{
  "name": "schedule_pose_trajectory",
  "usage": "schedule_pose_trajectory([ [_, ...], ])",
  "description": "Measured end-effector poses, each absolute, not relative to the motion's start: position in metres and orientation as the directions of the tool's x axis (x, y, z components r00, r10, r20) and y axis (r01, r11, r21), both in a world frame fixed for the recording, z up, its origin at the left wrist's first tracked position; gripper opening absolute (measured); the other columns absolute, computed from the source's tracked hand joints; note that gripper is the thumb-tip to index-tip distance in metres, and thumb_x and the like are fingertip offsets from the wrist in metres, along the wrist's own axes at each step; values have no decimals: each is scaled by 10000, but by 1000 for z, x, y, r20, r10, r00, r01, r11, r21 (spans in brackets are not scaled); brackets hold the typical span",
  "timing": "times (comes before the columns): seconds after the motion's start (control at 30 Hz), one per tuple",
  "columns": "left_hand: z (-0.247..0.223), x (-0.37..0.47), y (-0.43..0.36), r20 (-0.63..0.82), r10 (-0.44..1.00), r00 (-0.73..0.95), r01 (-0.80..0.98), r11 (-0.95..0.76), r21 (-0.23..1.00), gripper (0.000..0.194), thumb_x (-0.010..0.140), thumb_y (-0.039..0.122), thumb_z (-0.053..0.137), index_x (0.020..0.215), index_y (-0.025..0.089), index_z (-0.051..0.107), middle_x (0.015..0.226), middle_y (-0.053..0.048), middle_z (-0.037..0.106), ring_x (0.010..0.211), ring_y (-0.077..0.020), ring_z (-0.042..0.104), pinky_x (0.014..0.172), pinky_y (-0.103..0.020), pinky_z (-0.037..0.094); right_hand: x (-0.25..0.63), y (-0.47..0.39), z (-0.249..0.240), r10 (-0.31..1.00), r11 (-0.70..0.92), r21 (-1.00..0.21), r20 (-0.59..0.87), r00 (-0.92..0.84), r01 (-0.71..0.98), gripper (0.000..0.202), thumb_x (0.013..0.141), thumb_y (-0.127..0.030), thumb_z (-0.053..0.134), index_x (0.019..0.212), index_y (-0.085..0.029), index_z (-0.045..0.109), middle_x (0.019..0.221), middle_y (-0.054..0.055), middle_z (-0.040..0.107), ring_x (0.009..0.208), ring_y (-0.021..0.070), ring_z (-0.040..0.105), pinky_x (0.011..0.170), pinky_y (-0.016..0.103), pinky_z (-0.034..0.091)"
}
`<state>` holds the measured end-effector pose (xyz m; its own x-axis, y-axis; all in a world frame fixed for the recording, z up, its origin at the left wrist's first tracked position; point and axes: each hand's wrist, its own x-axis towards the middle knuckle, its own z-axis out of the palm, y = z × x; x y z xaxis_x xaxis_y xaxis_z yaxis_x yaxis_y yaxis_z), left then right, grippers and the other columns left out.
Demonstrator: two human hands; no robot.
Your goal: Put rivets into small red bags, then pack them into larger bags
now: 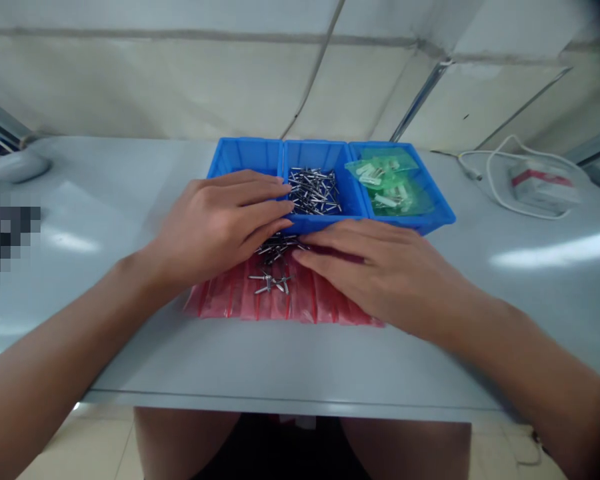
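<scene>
My left hand point(217, 217) is open, palm down, its fingers stretched across the front of the blue bins at the left. My right hand point(380, 263) reaches in from the right with fingers extended, its fingertips at a small pile of blind rivets point(276, 248). That pile lies between both hands on a row of red plastic zip bags point(245, 293). A few more silvery rivets point(273, 283) lie loose on the bags, nearer to me. The middle blue bin point(317, 155) holds many blind rivets point(314, 192). The undersides of both hands are hidden.
The left blue bin point(250, 153) is partly covered by my hand. In the right blue bin point(437, 200) are green bags point(405, 193) with white parts. A white cable point(487, 160) and a red-white box point(545, 187) sit at right, a grey mouse point(19, 165) at far left.
</scene>
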<state>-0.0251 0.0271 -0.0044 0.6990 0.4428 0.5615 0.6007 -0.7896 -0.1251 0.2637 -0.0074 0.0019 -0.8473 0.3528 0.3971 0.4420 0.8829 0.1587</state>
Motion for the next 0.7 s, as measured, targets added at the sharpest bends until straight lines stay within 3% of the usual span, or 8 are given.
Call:
schedule_pose_trajectory([
  [0.13, -4, -26, 25, 555, 465, 690, 616, -779, -113, 180, 1140, 300, 650, 1271, 344, 765, 1416, -4, 811, 1322, -226, 799, 1177, -422, 696, 261, -6, 1, 315, 912, 146, 345, -884, 382, 359, 1095, -30, 537, 1319, -128, 799, 1316, 100, 832, 1196, 233, 769, 1059, 357, 661],
  [0.27, -3, -25, 24, 550, 481, 683, 628, -771, -105, 161, 1140, 289, 648, 1234, 334, 770, 1401, -6, 818, 1302, -238, 809, 1170, -448, 704, 260, -9, 2, 307, 900, 163, 421, -853, 404, 279, 1095, -59, 598, 1271, -128, 802, 1270, 74, 843, 1132, 246, 766, 967, 388, 665],
  [0.37, -3, -24, 25, 566, 446, 693, 601, -791, -112, 156, 1125, 251, 665, 1235, 289, 769, 1384, -34, 824, 1292, -253, 815, 1140, -452, 720, 257, -12, 1, 283, 921, 120, 451, -846, 372, 274, 1124, -105, 595, 1316, -159, 783, 1263, 38, 843, 1155, 232, 760, 956, 387, 649],
  [0.57, -5, -23, 27, 618, 362, 698, 550, -824, -138, 190, 1069, 169, 721, 1255, 173, 759, 1314, -87, 845, 1286, -299, 817, 1088, -456, 742, 247, -20, 0, 280, 925, 109, 455, -846, 364, 316, 1159, -114, 517, 1107, -167, 823, 1066, 44, 814, 1003, 191, 711, 874, 352, 601],
  [0.7, -5, -22, 26, 605, 351, 715, 546, -820, -169, 211, 1066, 155, 715, 1275, 164, 742, 1320, -90, 843, 1279, -307, 819, 1049, -467, 758, 244, -21, -2, 318, 911, 58, 527, -788, 407, 294, 1154, -119, 531, 1101, -171, 815, 1068, 44, 798, 986, 173, 683, 879, 329, 599],
])
